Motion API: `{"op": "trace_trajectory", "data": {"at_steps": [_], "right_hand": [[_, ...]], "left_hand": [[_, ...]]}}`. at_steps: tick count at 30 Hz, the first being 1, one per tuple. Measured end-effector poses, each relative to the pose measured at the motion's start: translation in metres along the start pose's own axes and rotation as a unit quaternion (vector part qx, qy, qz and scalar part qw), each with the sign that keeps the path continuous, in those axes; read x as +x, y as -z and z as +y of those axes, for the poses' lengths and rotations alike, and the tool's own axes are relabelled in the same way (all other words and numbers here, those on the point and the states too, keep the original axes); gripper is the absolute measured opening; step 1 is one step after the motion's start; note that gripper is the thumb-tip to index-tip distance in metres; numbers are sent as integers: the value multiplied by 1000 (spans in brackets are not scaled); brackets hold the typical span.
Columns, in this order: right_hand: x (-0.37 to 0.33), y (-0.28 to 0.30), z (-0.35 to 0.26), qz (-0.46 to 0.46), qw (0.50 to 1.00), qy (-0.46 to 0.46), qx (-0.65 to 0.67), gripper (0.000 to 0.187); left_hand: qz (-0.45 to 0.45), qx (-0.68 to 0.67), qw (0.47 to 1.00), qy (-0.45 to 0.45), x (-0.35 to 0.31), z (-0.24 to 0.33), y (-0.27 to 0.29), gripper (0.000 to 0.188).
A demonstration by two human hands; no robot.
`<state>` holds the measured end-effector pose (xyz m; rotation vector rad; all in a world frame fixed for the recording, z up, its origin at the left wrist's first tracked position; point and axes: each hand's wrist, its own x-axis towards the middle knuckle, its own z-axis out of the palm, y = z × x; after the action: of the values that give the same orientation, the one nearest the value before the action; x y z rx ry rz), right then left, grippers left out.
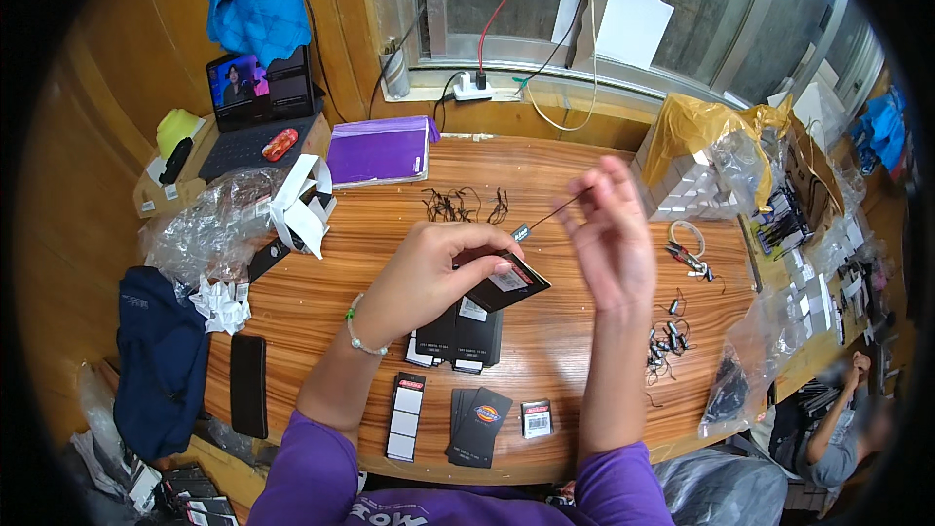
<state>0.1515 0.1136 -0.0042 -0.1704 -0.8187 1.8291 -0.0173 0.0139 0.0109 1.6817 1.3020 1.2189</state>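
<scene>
Black rectangular card tag: my left hand pinches it above the brown wooden table; my half-open right hand meets the far end of a thin black cord, hold unclear. I'd tension gently, tag steady.

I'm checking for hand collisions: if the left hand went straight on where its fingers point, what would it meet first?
Probably the right hand, though one view leaves their depths unclear. The dark cord runs close to that line.
</scene>
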Motion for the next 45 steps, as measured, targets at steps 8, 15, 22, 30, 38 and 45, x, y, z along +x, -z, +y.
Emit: {"op": "trace_trajectory", "data": {"at_steps": [8,15,22,30,38,45], "right_hand": [[-3,8,-31,-16,996,51,72,19],[-10,-8,-37,-34,989,133,-56,14],[-18,-29,-15,4,906,187,-381,7],[-18,-35,-2,-28,821,149,-550,8],[-20,-44,3,-65,796,112,-591,5],[-19,-44,2,-64,792,120,-595,6]], "left_hand": [[-2,-71,997,23,6,-10,-7,16],[117,-140,982,-51,10,-15,7,20],[171,-100,975,-100,9,-15,9,23],[195,-117,969,-98,7,-8,11,23],[210,-122,964,-112,6,-11,10,24],[204,-126,964,-117,7,-9,10,28]]}}
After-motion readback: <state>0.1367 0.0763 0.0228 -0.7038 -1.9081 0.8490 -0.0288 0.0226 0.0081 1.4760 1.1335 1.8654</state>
